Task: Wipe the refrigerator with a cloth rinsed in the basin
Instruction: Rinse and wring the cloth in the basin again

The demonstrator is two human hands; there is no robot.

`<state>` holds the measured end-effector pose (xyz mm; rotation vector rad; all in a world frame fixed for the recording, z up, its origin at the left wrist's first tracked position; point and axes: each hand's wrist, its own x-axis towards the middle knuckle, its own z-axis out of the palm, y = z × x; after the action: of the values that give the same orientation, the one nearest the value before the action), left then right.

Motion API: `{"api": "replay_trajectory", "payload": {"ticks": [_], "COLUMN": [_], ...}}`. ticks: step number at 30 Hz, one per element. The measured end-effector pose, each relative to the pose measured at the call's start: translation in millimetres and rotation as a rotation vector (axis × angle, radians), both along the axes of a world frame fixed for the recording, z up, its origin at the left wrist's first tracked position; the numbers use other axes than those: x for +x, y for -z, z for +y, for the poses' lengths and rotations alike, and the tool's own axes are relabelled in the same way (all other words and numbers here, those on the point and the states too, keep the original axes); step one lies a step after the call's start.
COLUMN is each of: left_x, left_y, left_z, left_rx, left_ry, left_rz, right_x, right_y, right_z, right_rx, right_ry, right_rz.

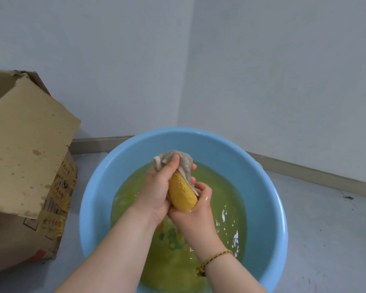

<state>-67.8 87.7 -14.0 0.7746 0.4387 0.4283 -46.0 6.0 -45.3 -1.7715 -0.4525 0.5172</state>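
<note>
Two pale walls (262, 70) meet in a corner at the far side, with a baseboard (304, 172) running along their foot. The grey floor (325, 229) lies open to the right of the basin, bare but for a small dark mark (348, 197) near the right edge.

On the left a stained cardboard box (25, 155) stands with one flap hanging open. It sits just beside the basin's left rim, with only a thin strip of floor between them.

The round blue basin (268, 197) sits on the floor close to the corner and holds yellow-green water (220, 187), rippled and glinting on the right.

Above the water, over the middle of the basin, both hands hold the cloth (182, 193), bunched into a roll, grey at its far end and yellow at its near end. The left hand (156, 189) has its fingers clamped round the grey part. The right hand (199, 206) has its fingers curled tight round the yellow end. A woven bracelet (218, 255) circles the right wrist.
</note>
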Motion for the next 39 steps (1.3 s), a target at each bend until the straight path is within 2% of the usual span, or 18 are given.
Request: {"api": "replay_trajectory", "payload": {"ticks": [2,4,8,11,14,17,19,21,22,26,29,31,32,33,35,36,37,39], "left_x": [-1.6,-5.8,-11.6,-15.8,-23.0,-15.6,-4.2,2.3,4.3,5.5,2.7,0.5,0.7,2.0,-1.8,-6.1,-9.1,-10.4], "left_y": [-0.4,2.3,4.3,3.3,5.6,10.9,17.0,17.1,18.6,17.7,25.2,23.8,26.3,27.6,33.2,29.1,28.3,24.8], "left_z": [4.1,9.3,8.2,7.6,4.3,-7.1,-11.1,-13.9,-12.0,0.8,9.1,7.2,5.8,3.1,-5.1,-9.4,-14.5,-21.6], "left_rx": [-0.125,-0.229,-0.316,-0.208,-0.058,0.403,0.884,1.381,1.574,2.07,2.294,2.231,2.23,2.181,2.013,1.795,1.526,0.759], "left_ry": [0.063,0.128,0.271,0.489,0.771,0.798,0.675,0.579,0.542,0.487,0.405,0.415,0.371,0.343,0.273,0.297,0.288,0.192], "left_rz": [-0.005,-0.008,0.009,0.096,0.193,0.47,0.704,0.903,0.923,0.707,0.381,0.313,0.353,0.491,0.796,0.925,0.955,0.771], "right_x": [10.2,24.4,57.7,77.6,82.9,86.8,81.1,72.3,68.7,63.4,63.9,59.9,57.2,56.4,52.7,51.8,50.4,50.0], "right_y": [-4.6,-6.8,-4.2,-7.9,-22.9,-23.3,-27.3,-29.7,-28.0,-14.9,-16.9,-17.6,-15.7,-12.0,-3.5,-1.3,-0.5,4.2], "right_z": [-3.2,-7.6,-18.4,-21.7,-17.2,-11.9,-11.1,-12.3,-13.0,-11.7,-18.6,-23.5,-25.3,-25.9,-29.9,-31.5,-33.2,-35.4], "right_rx": [-0.122,-0.317,-0.436,-0.418,-0.365,-0.415,-0.617,-0.886,-0.942,-0.833,-0.691,-0.668,-0.657,-0.649,-0.71,-0.781,-0.851,-0.91], "right_ry": [-0.148,-0.296,-0.29,-0.275,-0.352,-0.466,-0.53,-0.626,-0.634,-0.556,-0.497,-0.478,-0.436,-0.377,-0.278,-0.229,-0.166,-0.08], "right_rz": [-0.059,-0.269,-1.074,-1.495,-1.745,-1.839,-1.709,-1.373,-1.144,-0.52,-0.065,0.073,0.113,0.116,-0.023,-0.161,-0.345,-0.846]}}
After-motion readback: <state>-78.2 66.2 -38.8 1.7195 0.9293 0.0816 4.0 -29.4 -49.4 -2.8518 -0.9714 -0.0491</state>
